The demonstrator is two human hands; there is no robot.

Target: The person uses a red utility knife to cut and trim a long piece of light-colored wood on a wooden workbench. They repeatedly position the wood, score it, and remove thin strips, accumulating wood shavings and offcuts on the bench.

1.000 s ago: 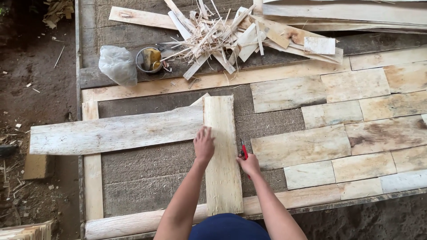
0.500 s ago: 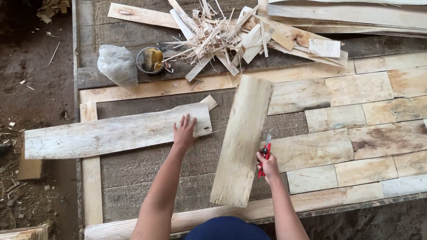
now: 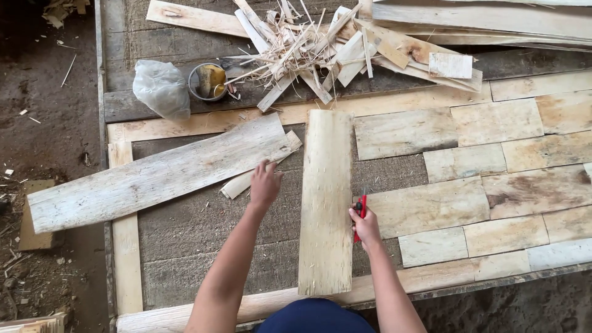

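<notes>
Left hand [image 3: 265, 185] lies palm down with fingers spread, grasping nothing, its fingertips at the near edge of a thin pale wood strip [image 3: 259, 169] that pokes out from under a long grey plank [image 3: 160, 172]. That plank runs aslant from the far middle down to the left, past the edge of the work frame and over the dirt ground [image 3: 43, 111]. Right hand [image 3: 365, 223] is clenched around a red-handled tool [image 3: 359, 216]; what kind of tool it is cannot be told. This hand rests against the right edge of an upright pale board [image 3: 325, 203], which stands lengthwise from the near rail [image 3: 271, 302] to the far rail [image 3: 246, 120] of the frame, between the two hands. Right of the board, pale wood blocks [image 3: 493, 179] lie fitted side by side in rows like paving. Under the hands shows the dark, rough backing surface [image 3: 197, 234]. A pale side rail [image 3: 126, 259] runs along the left.

On the far side sits a heap of splinters and offcuts [image 3: 308, 49], with long planks [image 3: 481, 18] stacked to its right. Just left of the heap stands a small round tin [image 3: 207, 81], and beside that a crumpled clear plastic bag [image 3: 161, 88]. A flat brown scrap [image 3: 31, 228] lies on the ground near the long plank's left end.
</notes>
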